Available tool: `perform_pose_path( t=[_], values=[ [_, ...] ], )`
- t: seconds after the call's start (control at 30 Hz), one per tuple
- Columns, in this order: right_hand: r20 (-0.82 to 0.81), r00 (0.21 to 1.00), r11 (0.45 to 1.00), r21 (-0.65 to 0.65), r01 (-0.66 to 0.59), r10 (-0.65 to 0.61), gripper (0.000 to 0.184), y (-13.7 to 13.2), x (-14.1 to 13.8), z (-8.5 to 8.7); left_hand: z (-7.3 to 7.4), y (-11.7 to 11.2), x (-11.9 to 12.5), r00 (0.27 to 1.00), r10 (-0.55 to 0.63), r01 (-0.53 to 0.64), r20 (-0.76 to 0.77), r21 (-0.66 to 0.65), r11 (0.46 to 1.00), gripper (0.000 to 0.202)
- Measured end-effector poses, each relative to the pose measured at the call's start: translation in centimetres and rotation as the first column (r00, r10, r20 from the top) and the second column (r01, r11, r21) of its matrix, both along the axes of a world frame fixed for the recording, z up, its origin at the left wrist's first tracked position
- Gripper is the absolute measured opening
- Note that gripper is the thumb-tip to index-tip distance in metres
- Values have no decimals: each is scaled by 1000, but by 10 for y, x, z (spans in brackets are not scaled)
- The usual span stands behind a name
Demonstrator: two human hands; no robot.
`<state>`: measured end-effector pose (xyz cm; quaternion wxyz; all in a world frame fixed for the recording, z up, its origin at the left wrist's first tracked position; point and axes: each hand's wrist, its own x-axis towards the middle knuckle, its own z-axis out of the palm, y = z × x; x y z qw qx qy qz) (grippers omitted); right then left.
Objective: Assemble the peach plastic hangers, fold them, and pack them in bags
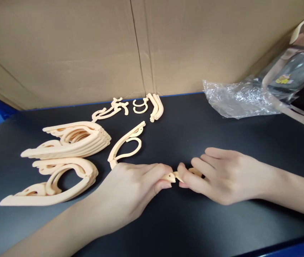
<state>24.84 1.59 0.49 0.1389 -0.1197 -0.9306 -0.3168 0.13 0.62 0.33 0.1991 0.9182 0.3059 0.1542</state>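
My left hand [141, 189] is closed on a cream plastic hanger arm [170, 177], whose end with a small hole pokes out past the thumb. My right hand [221, 175] pinches a small curved cream hanger piece [177, 176]. The two pieces meet, or nearly meet, between my fingertips; most of each is covered by fingers. Just beyond my left hand is a cream hanger part with a hook [134, 151]. Its lower end runs behind the hand, so I cannot tell whether it joins the held arm.
Folded cream hangers stand stacked in two groups, a far stack [74, 148] and a near stack [61, 196], at left. Loose hooks [141, 107] and curved arms [155, 107] lie at the back. A clear plastic bag [237, 100] and a transparent bag with straps [296, 71] are at right. Cardboard [87, 53] stands behind.
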Motion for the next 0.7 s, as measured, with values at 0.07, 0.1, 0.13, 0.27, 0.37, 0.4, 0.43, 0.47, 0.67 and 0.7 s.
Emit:
perform_pose_path(
  t=[0.07,0.1,0.13,0.27,0.37,0.4,0.43,0.47,0.67,0.7],
  values=[
    [-1,1000,1000,17,-8,8,13,0,0,0,0,0,0,1000,-4,4,-13,-4,1000,14],
    [-4,1000,1000,21,-11,11,16,0,0,0,0,0,-1,1000,-1,1,-20,-3,1000,14],
    [-6,1000,1000,24,-14,14,18,0,0,0,0,0,-1,1000,3,-3,-23,0,1000,16],
    [-26,998,998,49,-47,49,23,1,0,0,0,-1,0,1000,7,-7,-21,23,1000,20],
    [-43,996,995,72,-70,73,25,1,0,-1,2,-1,0,1000,-6,6,-22,7,1000,19],
    [-45,996,995,74,-74,77,27,1,0,-1,3,-1,0,1000,-7,7,-28,-5,1000,19],
    [-45,995,994,75,-80,83,28,1,0,-2,4,-1,0,999,-9,8,-36,-20,1000,19],
    [-43,995,993,75,-89,92,30,1,0,-2,4,-1,0,999,-12,11,-42,-36,999,20],
    [-50,991,991,50,-125,128,33,1,0,0,6,-1,-1,999,-10,3,-52,-131,991,18],
    [-55,991,992,45,-119,121,32,1,-1,0,6,-1,-1,999,-9,2,-50,-138,990,18]
  ],
)
